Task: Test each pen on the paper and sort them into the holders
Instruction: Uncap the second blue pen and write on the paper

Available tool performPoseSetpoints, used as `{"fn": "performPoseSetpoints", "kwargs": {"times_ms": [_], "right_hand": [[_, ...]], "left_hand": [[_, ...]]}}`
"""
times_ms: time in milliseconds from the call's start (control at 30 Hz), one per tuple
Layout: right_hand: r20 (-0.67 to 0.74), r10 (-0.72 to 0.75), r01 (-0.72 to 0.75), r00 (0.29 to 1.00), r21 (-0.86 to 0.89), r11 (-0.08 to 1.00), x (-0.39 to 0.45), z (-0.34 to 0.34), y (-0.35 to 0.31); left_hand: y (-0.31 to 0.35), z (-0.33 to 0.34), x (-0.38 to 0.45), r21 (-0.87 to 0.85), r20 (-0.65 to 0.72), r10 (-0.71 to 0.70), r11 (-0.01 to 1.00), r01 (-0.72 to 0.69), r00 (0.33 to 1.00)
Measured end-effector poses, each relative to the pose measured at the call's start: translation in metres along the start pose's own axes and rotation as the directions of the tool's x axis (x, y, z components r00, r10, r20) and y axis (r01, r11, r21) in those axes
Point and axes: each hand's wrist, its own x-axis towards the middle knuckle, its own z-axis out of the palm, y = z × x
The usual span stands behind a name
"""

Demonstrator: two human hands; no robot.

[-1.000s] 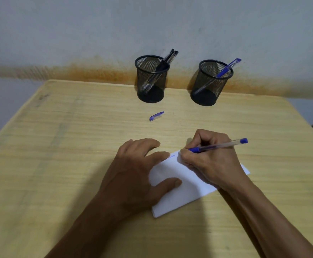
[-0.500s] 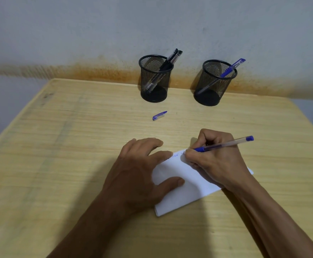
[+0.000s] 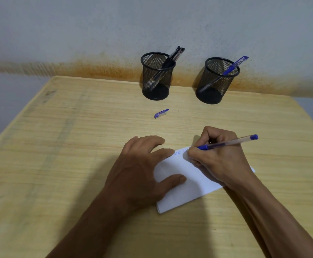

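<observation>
The right hand (image 3: 220,157) has its grip closed around a blue pen (image 3: 228,142), pinched near the tip, with the tip down on the far edge of the paper (image 3: 185,190), where small blue marks already show. The left hand (image 3: 142,170) lies flat with fingers spread, index finger and thumb pressing the near-left part of the paper against the bench (image 3: 59,164); it holds nothing. The pen's cap (image 3: 161,113) lies loose on the bench, well apart from both hands, between the paper and the two mesh holders. The left holder (image 3: 157,75) has dark pens leaning in it; the right holder (image 3: 217,79) has one blue pen. The writing sits very near the paper's edge, so a stroke could run off onto the wood and mark it. The paper is pinned only at one side, so a firm stroke could swing or crease the free end. The cap is easy to forget; dropping the pen in uncapped could let it dry or smear. Since this pen writes blue, the right holder looks the likely place, and the wrong cup would spoil the sort.
</observation>
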Motion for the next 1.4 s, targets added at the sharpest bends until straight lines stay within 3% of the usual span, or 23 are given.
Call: {"fn": "performPoseSetpoints", "kwargs": {"times_ms": [1000, 1167, 1400], "right_hand": [[-0.044, 0.032, -0.031, 0.999, 0.010, 0.999, -0.003, 0.002, -0.005], [-0.088, 0.131, -0.110, 0.987, 0.207, 0.972, 0.000, -0.004, -0.011], [-0.135, 0.181, -0.130, 0.974, 0.323, 0.937, -0.002, -0.010, -0.016]], "left_hand": [[-0.001, 0.003, 0.000, 0.000, -0.017, 0.004, 1.000, -0.004, 1.000], [-0.002, 0.004, 0.000, 0.015, -0.040, 0.016, 1.000, -0.016, 0.999], [-0.004, 0.006, 0.002, 0.029, -0.071, 0.044, 0.999, -0.042, 0.996]]}}
